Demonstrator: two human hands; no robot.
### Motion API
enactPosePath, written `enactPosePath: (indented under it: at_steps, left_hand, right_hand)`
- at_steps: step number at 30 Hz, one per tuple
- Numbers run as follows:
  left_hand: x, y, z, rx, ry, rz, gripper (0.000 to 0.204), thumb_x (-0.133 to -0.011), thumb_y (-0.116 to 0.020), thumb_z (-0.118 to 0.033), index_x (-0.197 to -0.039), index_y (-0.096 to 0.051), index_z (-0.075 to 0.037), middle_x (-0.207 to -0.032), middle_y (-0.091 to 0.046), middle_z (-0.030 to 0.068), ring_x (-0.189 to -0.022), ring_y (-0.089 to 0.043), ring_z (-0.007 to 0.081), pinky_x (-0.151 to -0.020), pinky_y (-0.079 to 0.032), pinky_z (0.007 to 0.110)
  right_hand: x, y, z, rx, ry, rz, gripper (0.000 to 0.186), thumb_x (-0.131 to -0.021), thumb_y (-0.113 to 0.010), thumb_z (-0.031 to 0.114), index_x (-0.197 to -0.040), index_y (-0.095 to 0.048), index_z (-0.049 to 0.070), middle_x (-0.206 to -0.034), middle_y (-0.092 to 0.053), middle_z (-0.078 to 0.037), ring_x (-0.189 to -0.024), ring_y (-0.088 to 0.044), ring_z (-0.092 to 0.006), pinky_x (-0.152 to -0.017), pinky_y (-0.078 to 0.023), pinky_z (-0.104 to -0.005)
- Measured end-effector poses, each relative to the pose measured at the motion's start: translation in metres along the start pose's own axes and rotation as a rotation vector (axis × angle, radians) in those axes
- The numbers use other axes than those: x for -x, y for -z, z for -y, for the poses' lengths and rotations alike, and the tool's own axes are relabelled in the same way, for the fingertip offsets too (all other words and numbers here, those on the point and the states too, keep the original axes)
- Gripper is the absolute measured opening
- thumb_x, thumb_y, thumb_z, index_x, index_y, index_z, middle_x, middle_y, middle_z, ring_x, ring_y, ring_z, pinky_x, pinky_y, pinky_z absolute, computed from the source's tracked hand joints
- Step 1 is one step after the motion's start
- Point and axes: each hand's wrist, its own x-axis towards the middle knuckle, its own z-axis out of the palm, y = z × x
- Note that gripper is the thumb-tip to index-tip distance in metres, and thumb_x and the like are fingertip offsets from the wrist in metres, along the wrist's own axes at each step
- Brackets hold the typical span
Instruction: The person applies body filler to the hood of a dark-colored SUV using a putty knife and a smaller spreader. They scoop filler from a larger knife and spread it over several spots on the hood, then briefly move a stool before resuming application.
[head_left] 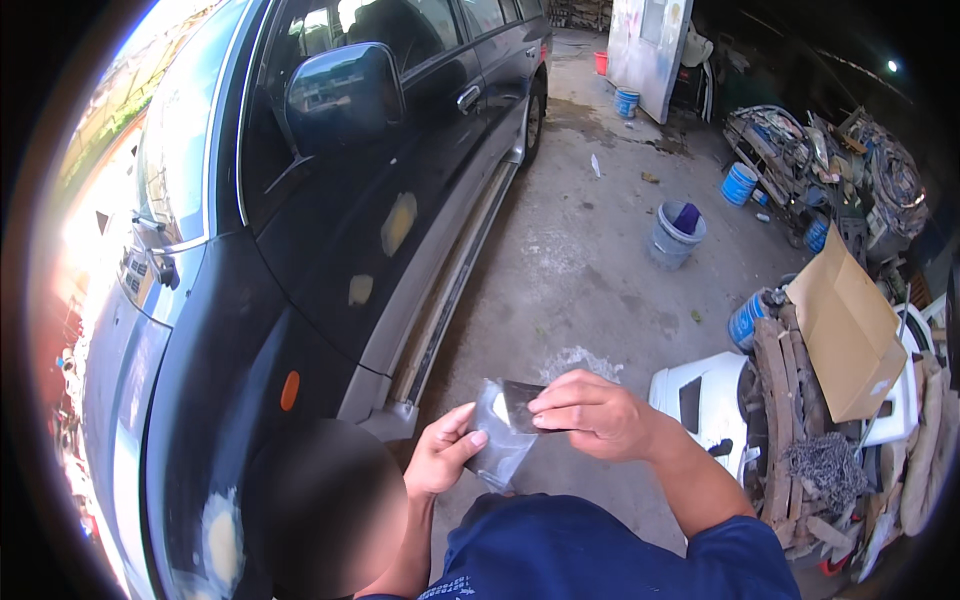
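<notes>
My left hand [441, 452] grips a flat grey plate [494, 458] by its left edge, thumb on top. A dab of whitish paste [501, 407] sits near the plate's upper end. My right hand [592, 415] pinches a dark, thin, flat spreader [518, 402], which overlaps the plate's upper right part beside the paste. To the left stands a dark car [330, 235]. Its door bears two dull yellowish patches, a larger one [399, 223] and a smaller one [360, 290]. Another pale patch [223, 542] with a whitish border lies on the front fender.
A side mirror [345, 97] juts from the car above a running board [455, 265]. On the concrete floor stand a grey bucket [676, 240] with a purple cloth and several blue pails [739, 184]. Cardboard [845, 325], a white bumper [700, 395] and scrap parts crowd the right.
</notes>
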Motion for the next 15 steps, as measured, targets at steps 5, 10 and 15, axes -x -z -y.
enactPosePath:
  at_steps: [5, 10, 15]
  left_hand:
    - [-0.096, 0.02, -0.013, -0.134, 0.14, 0.054, 0.041, -0.092, -0.053, -0.001, -0.133, -0.047, 0.0, -0.117, -0.06, 0.0056, -0.104, -0.055, 0.0114, -0.091, -0.044, 0.027]
    - [-0.19, 0.029, 0.001, -0.028, 0.157, 0.159, 0.041, -0.093, -0.053, -0.003, -0.134, -0.045, 0.0, -0.12, -0.058, 0.0062, -0.108, -0.054, 0.0119, -0.093, -0.043, 0.027]
    - [-0.312, -0.001, 0.015, 0.123, 0.031, -0.131, 0.046, -0.092, -0.055, -0.006, -0.135, -0.041, -0.001, -0.123, -0.057, 0.0078, -0.111, -0.055, 0.016, -0.097, -0.042, 0.032]
  right_hand:
    - [-0.018, 0.035, -0.073, 0.169, -0.075, -0.007, 0.045, -0.059, -0.059, -0.014, -0.1, -0.065, 0.005, -0.109, -0.062, -0.008, -0.099, -0.058, -0.0296, -0.084, -0.05, -0.038]
    - [-0.014, 0.079, -0.164, 0.329, -0.217, 0.106, 0.04, -0.062, -0.057, -0.012, -0.097, -0.066, 0.004, -0.108, -0.063, -0.009, -0.102, -0.058, -0.0315, -0.085, -0.049, -0.0378]
    - [0.014, 0.133, -0.285, 0.105, -0.44, -0.15, 0.042, -0.067, -0.058, -0.009, -0.107, -0.063, 0.003, -0.111, -0.062, -0.012, -0.101, -0.059, -0.0274, -0.086, -0.049, -0.0326]
